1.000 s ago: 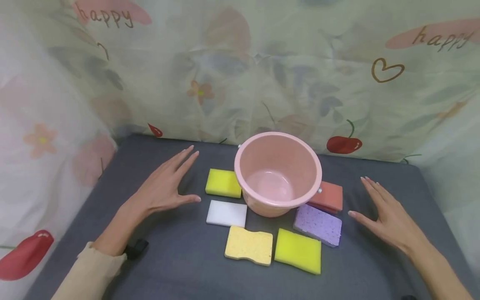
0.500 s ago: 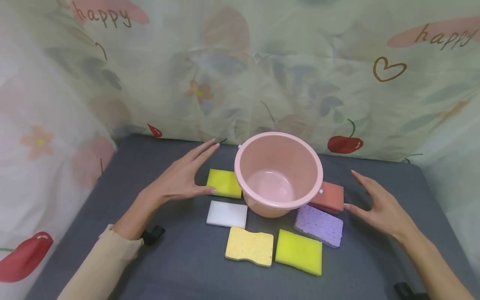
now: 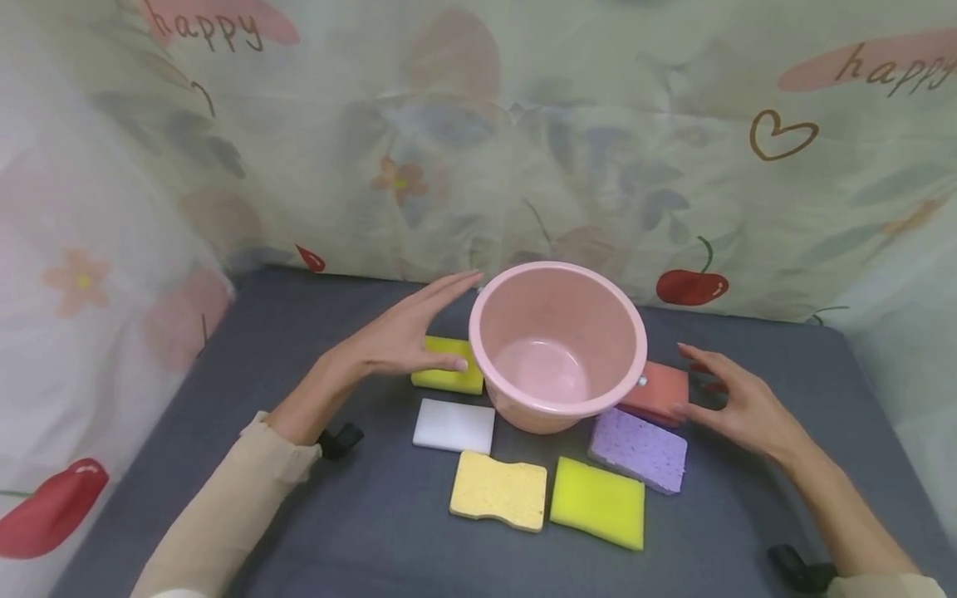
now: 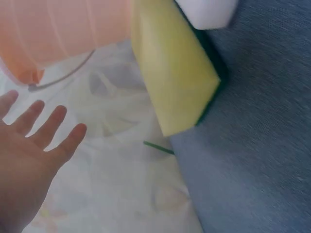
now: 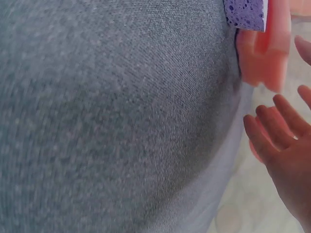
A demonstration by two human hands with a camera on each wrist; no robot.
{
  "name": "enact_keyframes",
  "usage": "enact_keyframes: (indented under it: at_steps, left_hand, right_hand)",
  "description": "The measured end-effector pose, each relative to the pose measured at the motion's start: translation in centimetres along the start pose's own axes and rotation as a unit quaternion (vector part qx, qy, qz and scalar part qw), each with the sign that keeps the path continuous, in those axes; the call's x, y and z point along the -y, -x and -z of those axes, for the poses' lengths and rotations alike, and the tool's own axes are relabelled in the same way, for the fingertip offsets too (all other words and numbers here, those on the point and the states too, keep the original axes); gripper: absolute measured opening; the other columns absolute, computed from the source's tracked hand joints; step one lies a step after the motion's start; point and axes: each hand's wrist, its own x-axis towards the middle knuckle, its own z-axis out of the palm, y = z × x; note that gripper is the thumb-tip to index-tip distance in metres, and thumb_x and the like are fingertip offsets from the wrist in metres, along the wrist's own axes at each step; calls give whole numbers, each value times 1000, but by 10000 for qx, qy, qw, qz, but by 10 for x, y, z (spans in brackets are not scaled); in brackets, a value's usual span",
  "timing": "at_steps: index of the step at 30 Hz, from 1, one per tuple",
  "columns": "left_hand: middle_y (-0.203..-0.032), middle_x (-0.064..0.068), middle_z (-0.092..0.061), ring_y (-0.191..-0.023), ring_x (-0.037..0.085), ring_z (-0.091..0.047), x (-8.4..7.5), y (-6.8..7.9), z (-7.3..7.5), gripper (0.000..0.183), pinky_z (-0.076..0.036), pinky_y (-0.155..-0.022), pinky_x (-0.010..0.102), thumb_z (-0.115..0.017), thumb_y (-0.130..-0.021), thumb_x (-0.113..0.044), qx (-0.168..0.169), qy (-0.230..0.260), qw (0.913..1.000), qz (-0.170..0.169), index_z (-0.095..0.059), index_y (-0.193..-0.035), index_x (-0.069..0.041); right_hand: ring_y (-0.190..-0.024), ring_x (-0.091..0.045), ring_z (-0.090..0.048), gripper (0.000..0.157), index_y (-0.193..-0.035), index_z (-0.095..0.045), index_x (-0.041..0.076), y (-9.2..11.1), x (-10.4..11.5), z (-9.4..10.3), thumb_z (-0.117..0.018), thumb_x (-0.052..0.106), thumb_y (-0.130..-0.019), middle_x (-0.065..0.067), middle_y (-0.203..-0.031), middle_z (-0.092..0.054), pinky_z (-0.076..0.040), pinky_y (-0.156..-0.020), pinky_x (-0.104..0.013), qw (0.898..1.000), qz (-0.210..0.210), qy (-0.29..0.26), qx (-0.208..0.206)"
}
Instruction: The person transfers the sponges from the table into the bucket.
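Observation:
A pink bucket (image 3: 538, 374) stands upright on the dark cloth, its inside bare. My left hand (image 3: 407, 332) hovers beside its left rim, fingers spread, over a yellow sponge (image 3: 449, 380); the left wrist view shows that sponge's green underside (image 4: 214, 68). My right hand (image 3: 748, 411) is spread at the right, its thumb near the red-orange sponge (image 3: 661, 390); whether it touches is unclear in the head view, but the right wrist view shows the fingers (image 5: 272, 126) apart from the sponge. Neither hand holds anything.
Around the bucket's front lie a white sponge (image 3: 453, 425), a pale yellow notched sponge (image 3: 498, 492), another yellow sponge (image 3: 598, 502) and a purple sponge (image 3: 639, 450). A printed curtain (image 3: 336, 149) hangs behind the table (image 3: 359, 531).
Both hands have moved inward toward the bucket, the left one rightward past the yellow sponge and the right one leftward to the red-orange sponge. The bucket and sponges have stayed in place.

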Motion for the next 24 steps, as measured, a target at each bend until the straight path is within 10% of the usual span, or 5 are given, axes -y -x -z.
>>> enact_keyframes:
  at_steps: [12,24]
  left_hand:
    - [-147,-10,-20,-132,8,-21,-9,-14,-4,103,-34,-96,47,-73,-61,-61,19,358,9978,-552,-21,-145,-30]
    - [-140,-10,-25,-124,10,-30,-13,-16,-11,102,-38,-93,43,-73,-57,-63,20,564,9980,-292,-28,-143,-30]
  right_hand:
    - [-112,-27,-44,76,-136,-42,27,-8,4,-9,-74,47,-69,-6,-130,-46,-41,-86,-54,9985,-211,-111,486]
    - [-100,-22,-48,76,-134,-46,25,-11,8,-8,-74,51,-68,-4,-121,-52,-45,-81,-46,9981,-156,117,577]
